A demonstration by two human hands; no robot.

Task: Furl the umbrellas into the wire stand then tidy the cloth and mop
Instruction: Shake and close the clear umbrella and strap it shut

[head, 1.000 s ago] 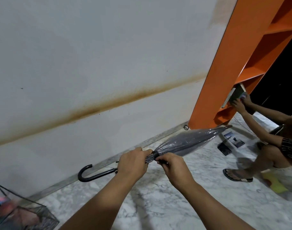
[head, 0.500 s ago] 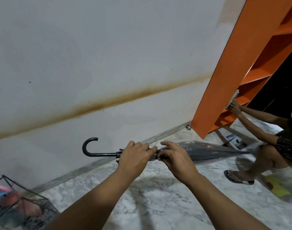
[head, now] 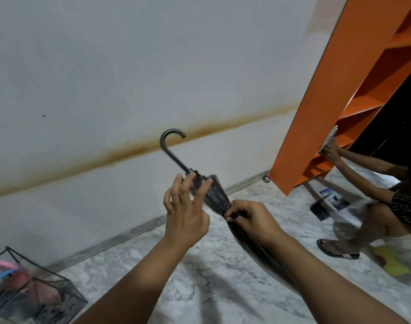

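Here the umbrella (head: 213, 195) lies between both hands' fingers (head: 232, 210).

Single head-worn wide-angle view, looking forward and down from standing height toward the base of the white wall (head: 153, 66). The wall fills the upper frame; the marble floor (head: 199, 277) lies below it, tilted by the head's lean. Both forearms enter close from the bottom edge. Right of the wall stands an orange shelf (head: 316, 113). No second view shares the scene.
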